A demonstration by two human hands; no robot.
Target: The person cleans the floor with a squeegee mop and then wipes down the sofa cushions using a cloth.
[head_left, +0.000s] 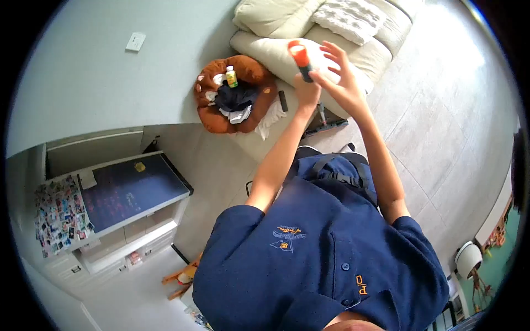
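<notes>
My left hand (307, 91) is wrapped round the dark upper end of a long-handled floor tool, whose handle (305, 70) is capped in bright orange. Below my wrist, a grey pole leads down to a wide, flat dark head (327, 128) on the floor; I cannot tell whether it is a mop or a vacuum. My right hand (343, 83) is just right of the handle, fingers spread, thumb close to the grip; whether it touches is unclear.
A cream sofa (356, 58) with a knitted cushion (349, 19) lies ahead. On its left part sit a brown plush pet bed (212, 118) holding dark cloth and a yellow-green bottle (231, 77), and a black remote-like object (283, 101). A blue-topped cabinet (132, 190) stands left.
</notes>
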